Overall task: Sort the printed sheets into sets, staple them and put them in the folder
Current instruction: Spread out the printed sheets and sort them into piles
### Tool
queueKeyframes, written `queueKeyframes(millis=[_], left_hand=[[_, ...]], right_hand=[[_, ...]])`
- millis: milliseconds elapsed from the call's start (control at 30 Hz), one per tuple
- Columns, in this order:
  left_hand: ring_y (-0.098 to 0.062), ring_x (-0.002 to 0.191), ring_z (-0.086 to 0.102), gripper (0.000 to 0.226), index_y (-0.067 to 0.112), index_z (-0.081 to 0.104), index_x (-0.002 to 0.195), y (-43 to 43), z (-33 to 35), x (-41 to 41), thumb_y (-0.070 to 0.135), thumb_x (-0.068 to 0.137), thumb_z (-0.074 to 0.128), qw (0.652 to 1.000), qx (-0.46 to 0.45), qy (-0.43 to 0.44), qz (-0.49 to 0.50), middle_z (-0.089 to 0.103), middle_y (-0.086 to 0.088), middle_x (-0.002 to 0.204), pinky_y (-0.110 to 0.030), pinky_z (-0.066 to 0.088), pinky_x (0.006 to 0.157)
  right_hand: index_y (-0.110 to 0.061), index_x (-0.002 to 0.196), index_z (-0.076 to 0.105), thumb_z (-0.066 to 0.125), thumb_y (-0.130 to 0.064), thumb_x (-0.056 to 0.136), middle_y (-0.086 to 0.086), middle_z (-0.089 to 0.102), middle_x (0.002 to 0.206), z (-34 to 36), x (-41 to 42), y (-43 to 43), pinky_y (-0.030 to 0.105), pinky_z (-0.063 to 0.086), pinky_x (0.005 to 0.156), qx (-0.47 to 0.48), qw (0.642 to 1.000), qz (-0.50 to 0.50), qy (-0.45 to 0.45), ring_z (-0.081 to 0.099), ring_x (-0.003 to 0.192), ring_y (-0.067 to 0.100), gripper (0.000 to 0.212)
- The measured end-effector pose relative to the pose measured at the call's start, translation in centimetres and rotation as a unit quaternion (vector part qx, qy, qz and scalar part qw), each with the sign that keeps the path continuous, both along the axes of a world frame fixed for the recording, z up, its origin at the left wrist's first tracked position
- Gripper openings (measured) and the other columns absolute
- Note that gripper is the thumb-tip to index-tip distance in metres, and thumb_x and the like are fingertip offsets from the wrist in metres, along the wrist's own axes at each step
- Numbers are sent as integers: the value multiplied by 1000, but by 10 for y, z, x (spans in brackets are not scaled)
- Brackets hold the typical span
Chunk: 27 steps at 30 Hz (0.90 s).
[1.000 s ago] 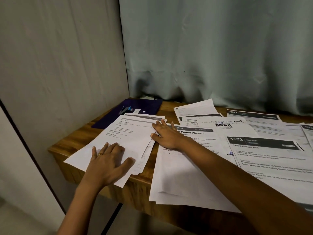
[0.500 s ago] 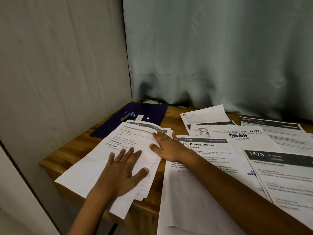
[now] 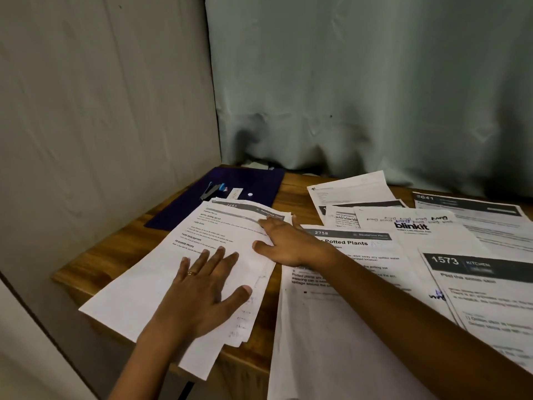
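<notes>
I see one wooden table (image 3: 101, 264), and paper covers most of it. Six loose printed sheets are spread over the right half, overlapping each other: the one headed 2758 (image 3: 346, 327) hangs off the near edge, the one headed 1573 (image 3: 484, 284) lies to its right, and the blinkit sheet (image 3: 412, 226), the 2641 sheet (image 3: 476, 215) and two more (image 3: 354, 186) (image 3: 343, 217) sit toward the far edge.

One stack of sheets (image 3: 161, 278) lies slanted at the left, its near corner past the near edge. I can see several layers along its right side but can't count them.

One purple folder (image 3: 259, 183) lies flat in the far left corner, and the stack's far end overlaps it.

Both hands are flat with fingers straight, gripping nothing. My left hand (image 3: 202, 295) presses down on the near part of the stack. My right hand (image 3: 285, 243) lies across the stack's right edge, its heel on the 2758 sheet.

One stapler (image 3: 213, 190) rests on the folder, next to one white label (image 3: 234, 194). One ring (image 3: 191, 273) is on the left hand.
</notes>
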<state>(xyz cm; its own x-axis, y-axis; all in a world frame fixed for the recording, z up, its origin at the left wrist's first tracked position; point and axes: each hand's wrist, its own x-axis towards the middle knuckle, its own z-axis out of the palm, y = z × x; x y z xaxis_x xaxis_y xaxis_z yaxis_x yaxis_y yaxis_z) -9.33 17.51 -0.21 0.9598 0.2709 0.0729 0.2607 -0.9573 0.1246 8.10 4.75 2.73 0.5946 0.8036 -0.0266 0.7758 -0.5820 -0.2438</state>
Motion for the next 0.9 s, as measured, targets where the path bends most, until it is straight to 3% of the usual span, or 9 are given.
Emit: queueKeyframes(millis=[233, 333, 433, 533, 633, 733, 800, 900], left_hand=[[-21, 147, -11, 128, 38, -9, 150, 1, 7, 20, 95, 37, -22, 998, 6, 59, -11, -13, 8, 159, -49, -9, 117], [-22, 148, -9, 108, 37, -9, 150, 1, 11, 22, 91, 57, -5, 998, 0, 69, -7, -13, 7, 159, -50, -7, 117], [-22, 148, -7, 91, 37, -5, 151, -3, 16, 20, 78, 70, 4, 999, -16, 51, -4, -10, 4, 161, -50, -7, 117], [-20, 148, -8, 98, 39, -2, 151, -15, 26, 23, 86, 65, -1, 999, -44, 18, -21, -8, 4, 161, -48, -9, 116], [-17, 148, -7, 106, 40, -1, 150, -41, 42, 34, 89, 56, -4, 995, -72, -12, -65, -6, 4, 161, -45, -7, 116], [-15, 148, -6, 86, 38, 5, 151, -75, 54, 52, 82, 78, 3, 989, -83, -36, -115, -3, 6, 161, -42, -7, 117], [-15, 148, -4, 73, 34, 11, 152, -96, 55, 71, 69, 88, 15, 986, -70, -46, -145, 0, 5, 161, -42, -5, 117], [-17, 149, -2, 72, 33, 12, 152, -120, 50, 101, 66, 89, 17, 980, -71, -37, -181, 1, 3, 162, -44, -4, 119]], right_hand=[[-17, 153, 10, 27, -45, 102, 7, 4, 161, -2, 0, -1, 50, -9, 118, 12, 999, -28, -19, -3, 148, 22, 61], [-17, 153, 14, 28, -45, 102, 7, 7, 161, 1, 2, -11, 48, -7, 118, 38, 999, -33, -12, -1, 148, 24, 60], [-16, 149, 29, 38, -44, 99, 8, 21, 157, 8, 11, -38, 49, 2, 119, 108, 992, -53, -25, 9, 147, 26, 57], [-9, 142, 38, 46, -34, 98, 12, 30, 153, 18, 27, -82, 48, 13, 119, 148, 980, -131, -25, 18, 145, 31, 52], [-2, 135, 45, 49, -27, 97, 17, 46, 138, 29, 46, -132, 39, 37, 107, 177, 956, -232, -3, 42, 129, 35, 45], [-7, 128, 51, 49, -27, 95, 14, 53, 134, 28, 67, -173, 40, 44, 101, 162, 950, -266, 13, 51, 119, 31, 39], [-15, 130, 49, 44, -33, 94, 10, 48, 140, 22, 78, -191, 46, 40, 105, 136, 955, -261, 25, 47, 125, 31, 41], [-15, 139, 40, 33, -35, 100, 11, 30, 152, 17, 82, -206, 55, 18, 114, 35, 967, -250, 14, 27, 140, 32, 44]])
